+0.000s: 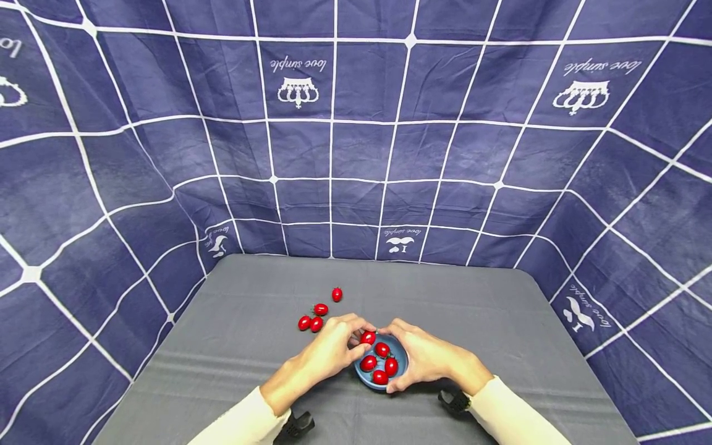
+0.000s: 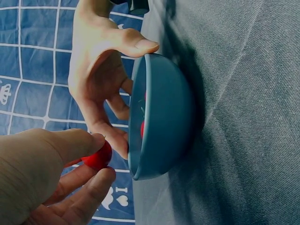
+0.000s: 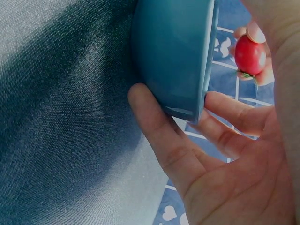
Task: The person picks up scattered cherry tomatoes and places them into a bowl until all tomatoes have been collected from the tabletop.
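Note:
Between its thumb and fingers, my left hand (image 1: 332,346) pinches a red cherry tomato (image 1: 368,337) just above the left rim of a blue bowl (image 2: 171,117). The green stem of this tomato (image 3: 250,55) shows in the right wrist view. My right hand (image 1: 425,355) grips the bowl from the right, its thumb at the near rim and its fingers round the far side. Several cherry tomatoes (image 1: 391,366) lie inside the bowl; the left wrist view shows only slivers of them past the rim. The bowl stands upright on the grey cloth.
Left of the bowl, beyond my left hand, several loose cherry tomatoes (image 1: 320,309) lie on the grey cloth-covered table (image 1: 456,303). One tomato (image 1: 337,294) sits apart, farther back. A blue curtain with white grid lines (image 1: 356,148) encloses the back and sides.

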`<state>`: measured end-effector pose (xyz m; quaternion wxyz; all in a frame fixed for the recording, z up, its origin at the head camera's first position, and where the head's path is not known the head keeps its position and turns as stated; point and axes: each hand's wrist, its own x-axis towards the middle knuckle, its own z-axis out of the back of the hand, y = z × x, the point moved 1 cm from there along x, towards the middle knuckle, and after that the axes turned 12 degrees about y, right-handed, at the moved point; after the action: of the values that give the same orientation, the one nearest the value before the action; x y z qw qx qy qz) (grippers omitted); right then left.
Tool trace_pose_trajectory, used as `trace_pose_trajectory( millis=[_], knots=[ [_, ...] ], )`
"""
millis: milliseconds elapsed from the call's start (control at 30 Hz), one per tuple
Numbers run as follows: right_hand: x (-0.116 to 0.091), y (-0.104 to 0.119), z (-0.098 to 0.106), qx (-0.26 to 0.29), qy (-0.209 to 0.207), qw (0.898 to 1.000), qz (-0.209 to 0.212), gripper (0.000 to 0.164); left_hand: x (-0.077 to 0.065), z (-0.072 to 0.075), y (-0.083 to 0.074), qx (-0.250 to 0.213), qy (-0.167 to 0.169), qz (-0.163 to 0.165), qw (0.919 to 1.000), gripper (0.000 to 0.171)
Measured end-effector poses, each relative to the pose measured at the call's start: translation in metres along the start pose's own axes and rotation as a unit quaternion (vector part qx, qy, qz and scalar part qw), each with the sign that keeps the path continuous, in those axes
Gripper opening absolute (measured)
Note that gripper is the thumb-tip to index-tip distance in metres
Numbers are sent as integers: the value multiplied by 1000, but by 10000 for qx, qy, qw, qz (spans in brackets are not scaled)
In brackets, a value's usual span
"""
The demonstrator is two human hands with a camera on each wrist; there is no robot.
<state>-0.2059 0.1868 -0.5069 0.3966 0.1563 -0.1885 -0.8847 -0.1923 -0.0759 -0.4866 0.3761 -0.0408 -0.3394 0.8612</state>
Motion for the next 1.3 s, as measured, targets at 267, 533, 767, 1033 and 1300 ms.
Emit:
trace_pose_trajectory(
  millis=[267, 533, 767, 1033, 1300],
  knots=[
    [1, 0, 0, -25, 53, 10000, -54, 105, 1, 0, 1, 413, -82, -14, 9991, 39],
    [1, 0, 0, 31, 77, 9999, -79, 105, -2, 4, 2, 534, -145, 209, 9982, 45],
    [1, 1, 1, 29, 88, 10000, -35, 104, -6, 9, 10, 547, -288, 419, 9972, 42],
    [0, 0, 2, 14, -5, 10000, 85, 102, -16, 18, 27, 795, -581, 590, 9934, 44],
    [0, -2, -1, 131, 50, 9999, 7, 100, -32, 29, 48, 895, -823, 810, 9893, 45]
  ],
)
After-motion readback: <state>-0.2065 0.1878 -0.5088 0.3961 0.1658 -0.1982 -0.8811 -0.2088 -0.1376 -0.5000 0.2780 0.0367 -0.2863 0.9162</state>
